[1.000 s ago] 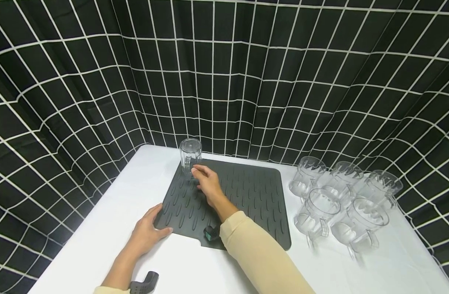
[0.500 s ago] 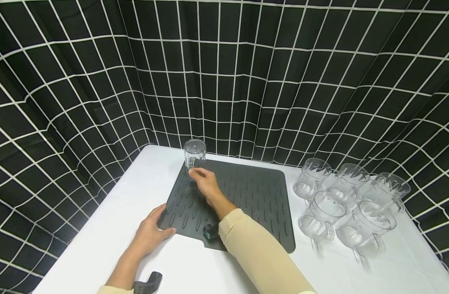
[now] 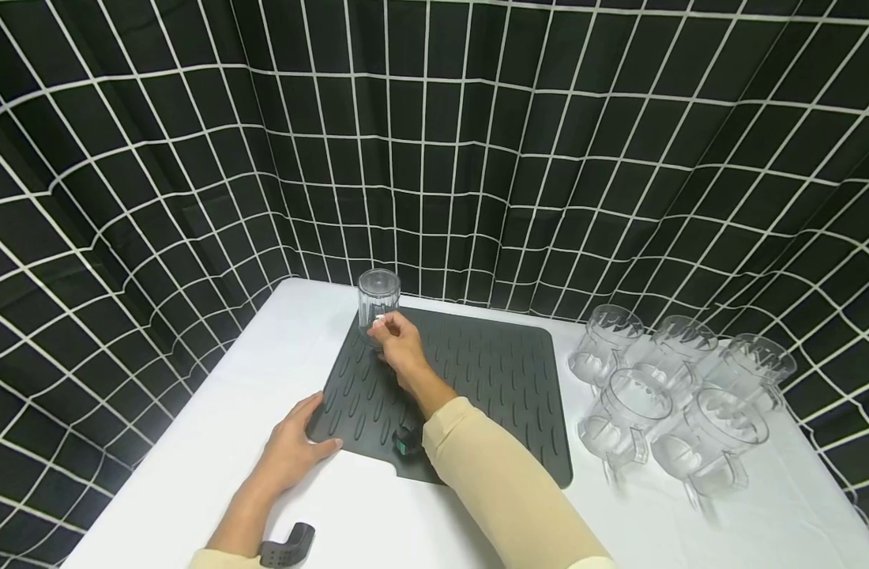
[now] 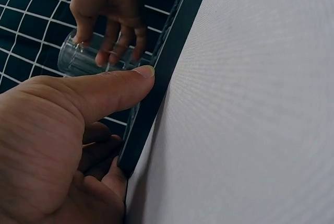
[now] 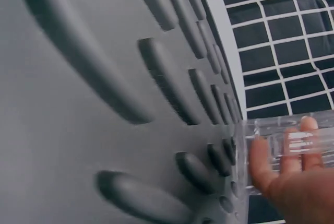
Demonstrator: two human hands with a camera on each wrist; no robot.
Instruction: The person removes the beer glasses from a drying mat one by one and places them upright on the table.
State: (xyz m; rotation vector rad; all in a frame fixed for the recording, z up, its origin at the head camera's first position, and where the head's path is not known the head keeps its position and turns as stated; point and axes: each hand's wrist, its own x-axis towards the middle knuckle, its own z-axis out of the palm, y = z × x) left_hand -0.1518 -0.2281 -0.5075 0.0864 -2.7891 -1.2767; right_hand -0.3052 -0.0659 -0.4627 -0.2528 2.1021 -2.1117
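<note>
A clear glass mug (image 3: 379, 286) stands upside down at the back left corner of a dark ridged drying mat (image 3: 487, 371). My right hand (image 3: 404, 348) reaches across the mat and pinches the mug's handle; in the right wrist view its fingers lie along the clear handle (image 5: 300, 143). At the mat's near left corner rests my left hand (image 3: 288, 446), fingers along the left edge and thumb on the front edge. The left wrist view shows that thumb (image 4: 115, 91) against the mat's rim, with the mug (image 4: 78, 59) and right hand beyond it.
Several clear mugs (image 3: 633, 399) stand upright in two rows to the right of the mat, handles toward the near right. A white cloth (image 3: 378, 521) covers the table. A black curtain (image 3: 434, 190) with a white grid closes off the back and sides.
My right fingers have shifted up and closed over the mug's handle, which has turned slightly to the right. The left hand keeps its place at the mat corner. The head view has shifted slightly.
</note>
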